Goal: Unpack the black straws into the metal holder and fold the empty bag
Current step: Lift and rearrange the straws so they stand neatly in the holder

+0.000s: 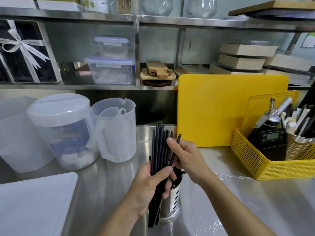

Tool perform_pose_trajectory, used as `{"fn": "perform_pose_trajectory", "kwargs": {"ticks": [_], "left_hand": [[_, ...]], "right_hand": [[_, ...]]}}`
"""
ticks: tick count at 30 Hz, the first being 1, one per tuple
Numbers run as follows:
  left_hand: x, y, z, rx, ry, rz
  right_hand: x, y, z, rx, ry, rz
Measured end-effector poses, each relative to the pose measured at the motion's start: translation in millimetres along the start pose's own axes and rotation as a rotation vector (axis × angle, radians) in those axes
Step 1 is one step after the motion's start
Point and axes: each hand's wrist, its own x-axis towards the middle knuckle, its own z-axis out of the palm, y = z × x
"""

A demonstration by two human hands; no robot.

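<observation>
Black straws (158, 143) sit bunched in the left hand (150, 189), gripped tight beside the metal holder (171, 203); the right hand (186, 159) pinches one above the holder

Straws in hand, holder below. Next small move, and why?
Probably lower the straw pinched in the right hand into the metal holder: its lower end points at the holder's mouth, while the left hand grips the rest of the bundle beside it.

L hand (153, 184), centre, fingers curled round black straws (157, 147); R hand (186, 157) just right & farther, pinching single straw (176, 147); forearms enter from near edge.
</observation>
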Motion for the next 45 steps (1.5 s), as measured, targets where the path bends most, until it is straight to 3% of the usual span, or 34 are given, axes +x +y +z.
{"fn": "perform_pose_trajectory", "kwargs": {"ticks": [10, 13, 16, 22, 25, 30, 35, 38, 41, 43, 45], "left_hand": [[-9, 3, 1, -0.034, -0.017, -0.091], [-9, 6, 1, -0.059, 0.047, -0.115], [-4, 8, -5, -0.122, 0.203, -0.147], [8, 13, -31, -0.348, 0.457, -0.115], [13, 16, -33, -0.379, 0.461, -0.093], [24, 20, -27, -0.457, 0.369, -0.166], [30, 18, -30, -0.465, 0.336, -0.182], [30, 17, -36, -0.472, 0.32, -0.148], [25, 21, -36, -0.428, 0.221, -0.088], [19, 24, -29, -0.349, 0.097, -0.089], [13, 22, -18, -0.252, -0.008, -0.113]], "right_hand": [[-3, 9, -3, -0.019, -0.008, -0.006], [-3, 6, 1, -0.041, 0.106, -0.013], [-1, 5, -1, -0.01, 0.326, -0.008], [3, 5, -15, 0.433, 0.624, -0.121], [-3, 12, -10, 0.26, 0.533, -0.163], [-15, 38, 12, -0.239, 0.123, -0.287], [-22, 52, 22, -0.572, -0.098, -0.406], [-24, 47, 17, -0.433, -0.196, -0.32], [-18, 37, 15, -0.025, 0.034, -0.165], [-9, 30, 12, 0.078, 0.126, 0.002], [-3, 24, 10, 0.157, 0.001, 0.151]]}}
